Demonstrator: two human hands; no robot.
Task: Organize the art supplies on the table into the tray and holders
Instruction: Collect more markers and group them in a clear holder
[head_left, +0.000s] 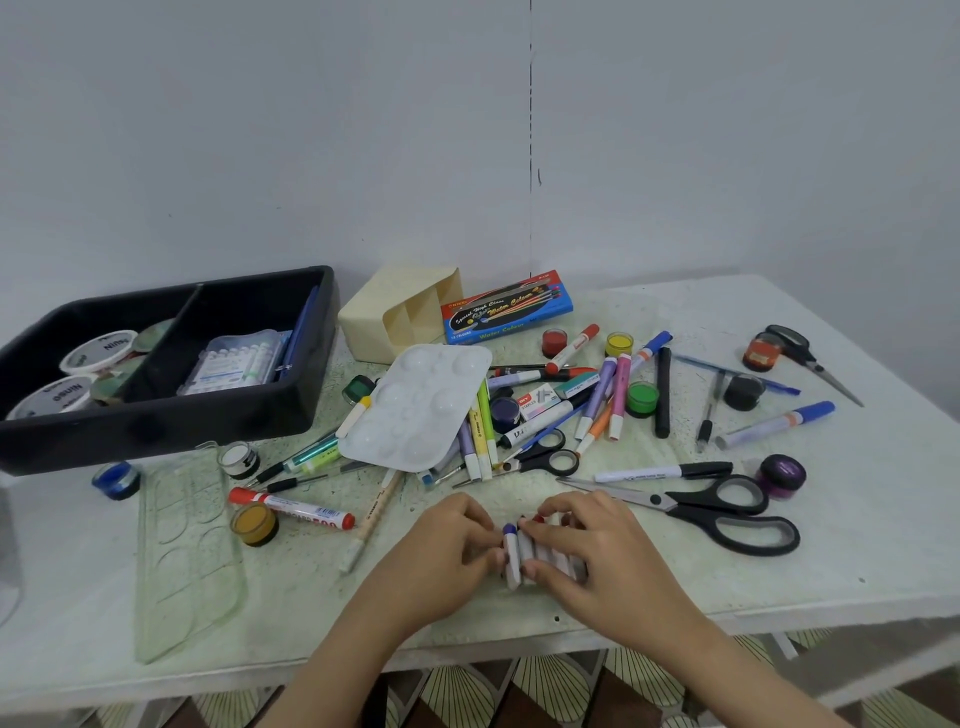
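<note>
Here, close to the near edge of the table (857, 545), the left hand (447, 545) and the right hand (597, 556) curl their fingers around a short row of paint tubes (514, 558), squeezing it from both sides; the tubes are loose, so an uneven squeeze may let one slip and roll off the edge; just beyond lie the big scissors (717, 509) and a red marker (296, 512); farther, a white palette (421, 405) and heaped pens (613, 395) crowd the way to the cream holder (384, 317), which seems to lie on its side, and the black tray (156, 431) at far left.
</note>
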